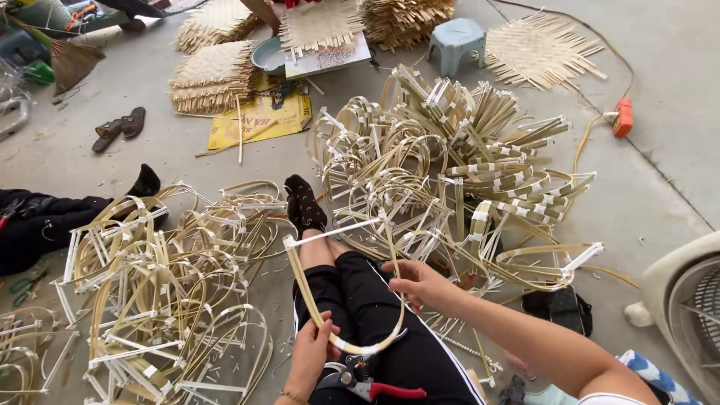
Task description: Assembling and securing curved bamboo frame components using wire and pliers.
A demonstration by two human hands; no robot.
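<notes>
Bent bamboo hoop frame (330, 300): flat pale strips curved into a U, ends joined by a straight white crossbar, joints wrapped in white tape. It sits over the person's lap, above black trousers (375, 315).

Left hand (311, 352): fingers closed on the lower curve of the frame, near a taped joint. Right hand (420, 283): fingers pinched together on the right-hand strip, partway up.

Judgement: the curve holds best if both grips stay close to the taped joint, so the springy strip does not twist or splay.

Pruning shears (367, 381), red handles, lie on the lap just below the left hand.

Concrete floor (660, 60): heap of finished frames (450, 165) ahead, glossy, tangled; a second heap (165, 300) to the left. Further off: woven bamboo mats (540, 49), a small grey plastic stool (457, 41), a yellow cardboard sheet (262, 120), a pair of sandals (120, 127), an orange plug socket (622, 118). White fan housing (686, 300) at right edge.
</notes>
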